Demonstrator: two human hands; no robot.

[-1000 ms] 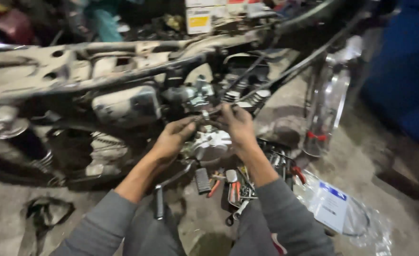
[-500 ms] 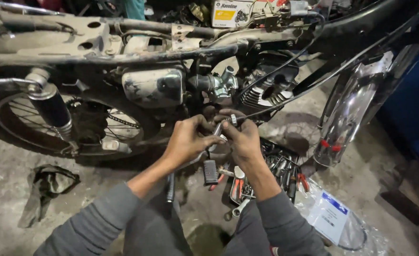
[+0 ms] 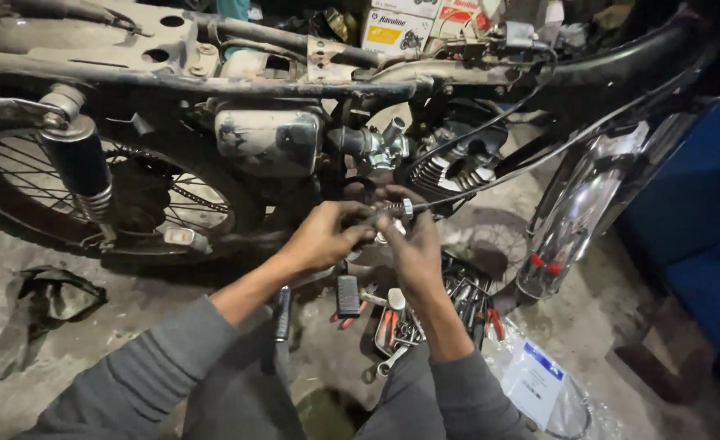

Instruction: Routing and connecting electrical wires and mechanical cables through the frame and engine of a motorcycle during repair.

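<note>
Head view: left hand and right hand pinched narrow around a small metal cable fitting, just below the carburetor. Likely to slip and drop among the tools under the carburetor. Tight between frame tube and cylinder fins; open floor left of the carburetor.

I see a thin black control cable ending in a small silver ribbed metal fitting, pinched between my fingers just below the engine. From the fitting the cable runs up and to the right, taut, past the finned grey cylinder toward the frame. The fitting's tip is too small to make out.
</note>
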